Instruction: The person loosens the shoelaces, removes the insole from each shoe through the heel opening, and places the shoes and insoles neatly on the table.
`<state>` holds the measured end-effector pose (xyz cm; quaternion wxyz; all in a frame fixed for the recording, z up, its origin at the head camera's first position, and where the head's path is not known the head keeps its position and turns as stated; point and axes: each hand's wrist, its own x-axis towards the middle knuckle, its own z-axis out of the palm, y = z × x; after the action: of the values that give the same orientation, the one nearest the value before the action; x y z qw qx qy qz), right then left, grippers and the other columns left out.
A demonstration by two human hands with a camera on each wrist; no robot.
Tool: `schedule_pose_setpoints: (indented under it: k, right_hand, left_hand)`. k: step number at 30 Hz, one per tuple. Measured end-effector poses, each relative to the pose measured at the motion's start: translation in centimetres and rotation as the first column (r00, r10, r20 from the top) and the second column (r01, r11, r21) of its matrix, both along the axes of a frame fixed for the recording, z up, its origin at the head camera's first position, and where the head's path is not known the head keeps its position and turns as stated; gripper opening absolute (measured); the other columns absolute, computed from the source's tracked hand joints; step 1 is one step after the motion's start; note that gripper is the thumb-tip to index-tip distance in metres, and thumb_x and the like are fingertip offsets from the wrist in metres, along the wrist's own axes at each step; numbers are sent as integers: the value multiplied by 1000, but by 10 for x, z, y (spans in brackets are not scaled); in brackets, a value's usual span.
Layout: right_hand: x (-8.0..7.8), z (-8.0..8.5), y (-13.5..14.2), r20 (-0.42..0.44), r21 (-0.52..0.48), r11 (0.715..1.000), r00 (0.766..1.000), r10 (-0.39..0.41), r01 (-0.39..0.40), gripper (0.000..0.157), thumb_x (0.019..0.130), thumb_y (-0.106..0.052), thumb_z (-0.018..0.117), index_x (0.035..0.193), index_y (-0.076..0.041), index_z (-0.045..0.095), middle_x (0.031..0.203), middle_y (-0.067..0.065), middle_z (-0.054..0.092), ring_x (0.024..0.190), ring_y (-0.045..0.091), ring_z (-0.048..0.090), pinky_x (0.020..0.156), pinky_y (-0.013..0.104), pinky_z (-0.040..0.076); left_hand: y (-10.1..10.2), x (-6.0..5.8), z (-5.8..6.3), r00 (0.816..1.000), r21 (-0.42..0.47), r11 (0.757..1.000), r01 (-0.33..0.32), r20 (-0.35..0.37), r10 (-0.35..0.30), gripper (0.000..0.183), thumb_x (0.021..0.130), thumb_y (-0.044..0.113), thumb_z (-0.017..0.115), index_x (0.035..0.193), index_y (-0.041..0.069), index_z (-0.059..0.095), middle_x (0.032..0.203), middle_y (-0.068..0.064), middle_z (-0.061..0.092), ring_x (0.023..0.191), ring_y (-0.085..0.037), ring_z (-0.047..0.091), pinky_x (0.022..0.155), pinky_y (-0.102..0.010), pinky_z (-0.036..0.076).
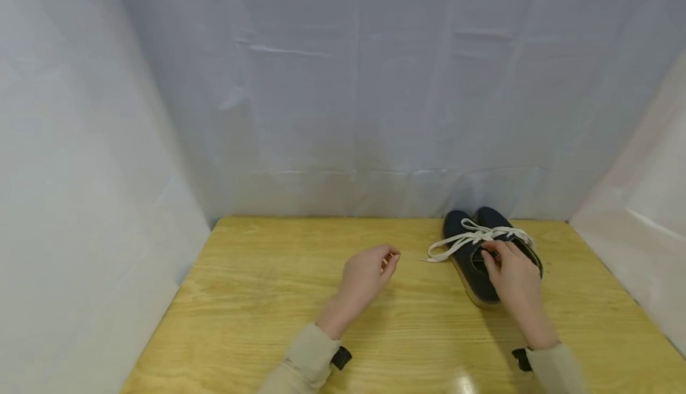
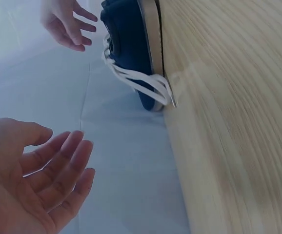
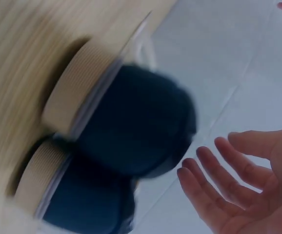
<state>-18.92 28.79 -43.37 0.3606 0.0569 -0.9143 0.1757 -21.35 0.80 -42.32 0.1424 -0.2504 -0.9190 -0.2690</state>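
Navy shoes, wht laces, lt-tan soles.

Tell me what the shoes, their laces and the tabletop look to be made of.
Shoes: dark blue uppers, probably canvas or similar fabric, judging by their matte look; tan soles, likely rubber given the ribbing. Laces: matte white textile, probably, since they loop softly. Tabletop: wood or wood-look laminate, slightly glossy, shown by grain and reflected light.
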Motion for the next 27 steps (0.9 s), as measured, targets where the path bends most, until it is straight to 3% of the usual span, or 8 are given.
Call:
schedule_pose_setpoints:
  k: [5,10,14,21,27]
  right_hand:
    - [1,-5,20,41,3,999,999,-36,36,15,87,-1,76,101,3,72,89,22,67,65,33,59,54,47,44]
    - [4,-8,27,135,-3,997,988,-79,80,16,88,-2,74,102,7,70,91,27,67,68,38,61,55,51,45]
    - [7,-11,24,165,-2,995,982,-94,96,17,87,-2,74,101,9,71,91,27,68,69,40,63,57,52,48]
    - [10,-13,22,206,-21,993,972,-109,115,19,89,-4,74,102,8,72,89,26,70,54,27,55,47,38,40]
    - [13,-13,24,224,-7,993,968,-112,116,22,89,-4,73,107,9,71,98,31,69,59,33,60,46,41,42]
  left_hand:
    - [25,-2,-1,998,22,1000,22,55,-23,22,104,32,60,115,17,72,101,5,74,83,-6,70,65,-18,52]
    - [51,-4,-3,994,48,998,37,98,-41,26,103,29,63,123,14,68,112,-1,72,94,-13,71,72,-24,55]
    - [69,-5,-12,994,51,998,42,102,-47,32,103,30,62,127,10,66,115,-5,71,96,-16,70,75,-29,55]
    - [96,-2,-29,985,37,998,47,163,-52,43,104,36,58,138,8,59,121,-8,70,104,-21,69,82,-35,56]
    - [116,3,-40,977,40,999,35,208,-43,51,102,37,62,140,3,56,131,-12,66,113,-24,67,89,-34,55]
